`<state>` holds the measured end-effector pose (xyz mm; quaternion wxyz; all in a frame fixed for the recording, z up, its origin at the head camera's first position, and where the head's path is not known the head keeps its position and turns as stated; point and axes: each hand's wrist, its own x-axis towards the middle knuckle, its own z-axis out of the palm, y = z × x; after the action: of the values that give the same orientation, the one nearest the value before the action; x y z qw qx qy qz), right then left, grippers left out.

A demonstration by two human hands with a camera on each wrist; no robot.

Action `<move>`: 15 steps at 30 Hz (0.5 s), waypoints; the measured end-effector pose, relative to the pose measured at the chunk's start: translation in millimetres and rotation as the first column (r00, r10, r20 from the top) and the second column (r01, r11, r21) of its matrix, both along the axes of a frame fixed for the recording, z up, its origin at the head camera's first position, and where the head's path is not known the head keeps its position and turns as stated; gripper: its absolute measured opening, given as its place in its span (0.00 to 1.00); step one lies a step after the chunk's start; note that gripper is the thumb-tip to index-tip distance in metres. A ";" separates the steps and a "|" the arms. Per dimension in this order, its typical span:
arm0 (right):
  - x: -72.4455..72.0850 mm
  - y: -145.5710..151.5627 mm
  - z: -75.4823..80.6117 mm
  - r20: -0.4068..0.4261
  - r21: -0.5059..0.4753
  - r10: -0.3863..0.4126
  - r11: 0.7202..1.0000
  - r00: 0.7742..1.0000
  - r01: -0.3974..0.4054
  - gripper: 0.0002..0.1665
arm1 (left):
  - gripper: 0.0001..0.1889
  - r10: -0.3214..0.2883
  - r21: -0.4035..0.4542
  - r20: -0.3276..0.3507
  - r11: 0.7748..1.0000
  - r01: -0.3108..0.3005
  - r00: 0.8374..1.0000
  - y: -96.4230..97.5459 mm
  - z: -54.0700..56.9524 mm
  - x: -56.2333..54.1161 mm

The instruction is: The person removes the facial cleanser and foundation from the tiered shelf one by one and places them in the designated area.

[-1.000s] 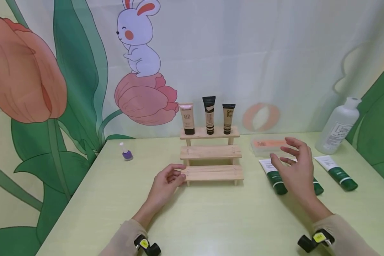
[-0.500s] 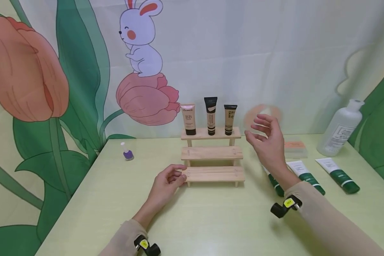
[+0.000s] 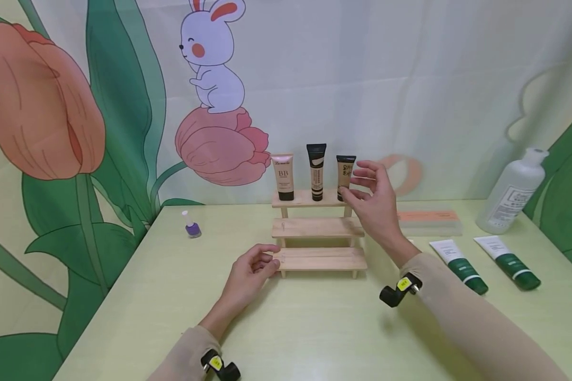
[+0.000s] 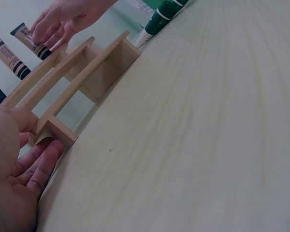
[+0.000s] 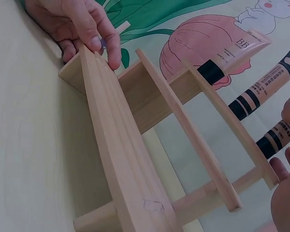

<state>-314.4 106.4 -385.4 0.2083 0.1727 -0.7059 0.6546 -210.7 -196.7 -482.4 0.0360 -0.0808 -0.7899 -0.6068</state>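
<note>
A three-step wooden display rack [image 3: 318, 227] stands on the table. On its top step, upright in a row, are a pink-capped BB cream tube [image 3: 284, 177], a taller black-topped cosmetic tube [image 3: 316, 172] and a small black-and-gold cosmetic tube [image 3: 345, 169]. My left hand [image 3: 247, 275] pinches the left end of the bottom step, thumb on top and fingers beneath, as the left wrist view shows. At the small tube's right side is my right hand [image 3: 376, 206], fingers spread loosely, thumb in front of its lower part. Firm contact cannot be made out.
Right of the rack lie green-and-white tubes [image 3: 459, 267], one mostly hidden by my right arm. Behind them sits a clear box [image 3: 429, 222] with an orange band. A white bottle [image 3: 512, 190] stands at back right, and a purple nail polish bottle [image 3: 192, 227] at left.
My right hand has moved left from above the green tubes to the small black-and-gold tube. The left hand has stayed on the rack; the tubes stand as before.
</note>
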 end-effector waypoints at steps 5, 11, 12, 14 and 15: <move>-3.2 -5.3 1.0 0.010 0.054 -0.011 0.999 1.000 0.010 0.34 | 0.14 0.005 -0.002 -0.001 1.000 -0.005 1.000 -0.7 0.5 0.3; -4.1 -6.8 1.2 0.034 0.087 -0.039 0.996 0.999 0.036 0.30 | 0.15 -0.001 0.006 -0.001 1.000 0.001 1.000 0.0 0.3 -0.1; -4.0 -6.9 1.2 0.035 0.092 -0.045 0.995 0.998 0.041 0.30 | 0.15 -0.001 0.005 0.000 1.000 0.001 1.000 0.1 0.3 0.1; -3.9 -7.2 1.0 0.033 0.101 -0.053 0.994 0.998 0.049 0.30 | 0.15 0.000 0.005 0.002 1.000 0.000 1.000 0.2 0.6 0.6; -3.7 -7.5 0.9 0.030 0.102 -0.055 0.993 0.998 0.052 0.29 | 0.15 0.002 0.005 0.003 1.000 -0.002 1.000 0.0 0.7 0.8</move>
<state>-318.1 98.9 -384.5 0.2051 0.1532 -0.7460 0.6148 -209.9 -196.7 -481.7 0.0357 -0.0793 -0.7886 -0.6088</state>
